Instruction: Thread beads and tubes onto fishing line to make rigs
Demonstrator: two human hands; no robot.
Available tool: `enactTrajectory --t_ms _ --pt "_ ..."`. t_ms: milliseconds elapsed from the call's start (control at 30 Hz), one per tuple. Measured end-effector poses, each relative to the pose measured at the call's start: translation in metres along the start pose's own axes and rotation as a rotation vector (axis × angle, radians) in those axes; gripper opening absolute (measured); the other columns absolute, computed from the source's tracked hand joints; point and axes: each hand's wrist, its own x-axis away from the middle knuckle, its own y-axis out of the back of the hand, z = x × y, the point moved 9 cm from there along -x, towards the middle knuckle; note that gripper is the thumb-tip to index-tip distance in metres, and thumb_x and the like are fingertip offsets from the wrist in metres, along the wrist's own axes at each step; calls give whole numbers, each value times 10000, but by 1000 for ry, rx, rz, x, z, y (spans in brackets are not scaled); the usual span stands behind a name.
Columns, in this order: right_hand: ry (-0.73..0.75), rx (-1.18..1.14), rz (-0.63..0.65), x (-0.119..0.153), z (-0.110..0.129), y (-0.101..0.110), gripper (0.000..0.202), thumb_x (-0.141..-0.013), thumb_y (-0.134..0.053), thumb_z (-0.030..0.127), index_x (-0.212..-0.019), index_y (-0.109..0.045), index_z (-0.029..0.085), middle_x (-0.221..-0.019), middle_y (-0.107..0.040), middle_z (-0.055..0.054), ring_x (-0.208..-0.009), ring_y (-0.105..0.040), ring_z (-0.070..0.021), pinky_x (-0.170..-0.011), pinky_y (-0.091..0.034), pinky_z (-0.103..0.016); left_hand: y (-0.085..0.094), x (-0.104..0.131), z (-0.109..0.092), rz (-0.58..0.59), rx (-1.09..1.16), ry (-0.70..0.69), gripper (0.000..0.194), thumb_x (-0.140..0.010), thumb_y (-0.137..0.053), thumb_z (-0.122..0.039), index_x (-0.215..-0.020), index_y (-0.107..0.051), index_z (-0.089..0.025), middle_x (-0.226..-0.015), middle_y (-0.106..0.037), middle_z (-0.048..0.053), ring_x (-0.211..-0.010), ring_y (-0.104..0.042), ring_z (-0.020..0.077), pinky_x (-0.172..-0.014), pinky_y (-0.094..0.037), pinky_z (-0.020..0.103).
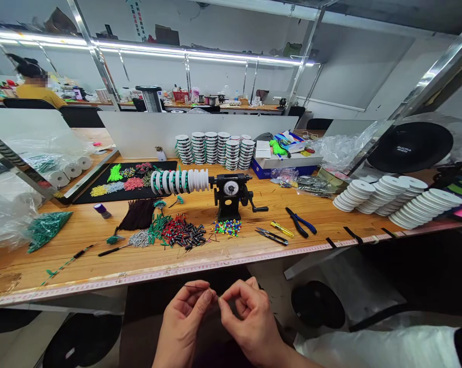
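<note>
My left hand (188,319) and my right hand (251,319) meet fingertip to fingertip, below the front edge of the workbench (249,255). A thin dark strand (194,286) shows across the fingers of my left hand, which is pinched closed. My right thumb and forefinger are also pressed together, and what lies between them is too small to make out. Beyond the hands on the bench are a pile of red, black and green tubular pieces (182,232), silvery beads (139,238), coloured beads (227,228) and a bundle of dark strands (136,214).
A hand-cranked winder (231,191) carries a row of white spools (196,180). To its right lie thread snips (271,236), a yellow screwdriver (282,229) and pliers (300,222). Stacked white discs (426,207) stand far right. A person (39,89) sits in the background.
</note>
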Motion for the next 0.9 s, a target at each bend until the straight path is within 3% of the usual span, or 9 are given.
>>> enactTrajectory --t_ms 400,500,633,900 --pt "35 8 -33 0 4 2 116 -792 -630 185 -681 -642 217 -471 -356 49 -642 -472 -193 -596 -350 -261 1 3 -17 -9 -198 -139 430 -536 -926 -471 -786 -743 -173 -729 -743 51 -707 -687 198 -675 -570 243" --pt "11 -84 -14 -2 5 1 125 -802 -620 182 -679 -621 205 -501 -394 47 -649 -493 -181 -620 -373 -257 -1 4 -22 -26 -217 -172 430 -515 -928 -484 -758 -751 -177 -720 -738 53 -704 -684 205 -660 -570 241" --pt "-143 -336 117 -6 -2 -11 180 -829 -608 299 -697 -581 180 -573 -445 48 -522 -377 -113 -498 -300 -227 -4 7 -28 -53 -264 -205 428 -509 -922 -499 -744 -763 -179 -714 -735 59 -709 -682 213 -648 -565 234" --pt "-206 -377 145 -6 -7 -15 269 -857 -597 388 -715 -590 160 -595 -391 51 -556 -304 -112 -504 -236 -246 2 -1 -11 -7 -267 -107 437 -512 -908 -532 -710 -767 -170 -794 -757 95 -777 -688 245 -720 -554 276"
